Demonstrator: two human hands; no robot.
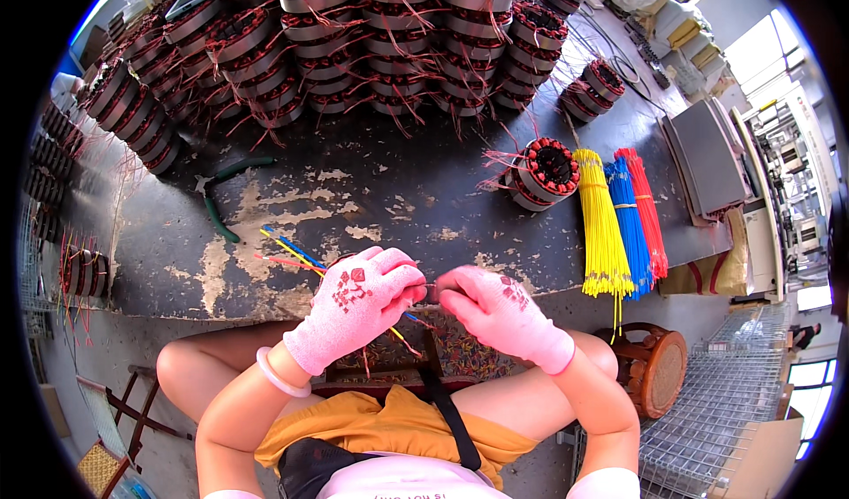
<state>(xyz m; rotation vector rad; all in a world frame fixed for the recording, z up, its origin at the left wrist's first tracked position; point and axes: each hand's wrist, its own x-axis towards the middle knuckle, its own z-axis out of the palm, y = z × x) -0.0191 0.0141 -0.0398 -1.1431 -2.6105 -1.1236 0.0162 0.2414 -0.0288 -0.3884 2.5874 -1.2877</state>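
Note:
Both of my hands wear pink gloves and meet over the front edge of the workbench. My left hand (358, 300) is closed round several coloured wires (299, 253); their blue, yellow and red ends stick out beyond it on the bench side, and more ends hang below it above my lap. My right hand (504, 309) is pinched close beside the left one. A thin dark wire (431, 285) shows in the small gap between the fingertips. What else lies inside the left hand is hidden by the glove.
Green-handled pliers (232, 173) lie open on the worn dark bench (389, 180). A single wound stator (544, 173) stands near the yellow (603, 225), blue (627, 220) and red (644, 207) wire bundles. Stacked stators (398, 43) fill the back. A wooden stool (659, 371) stands right.

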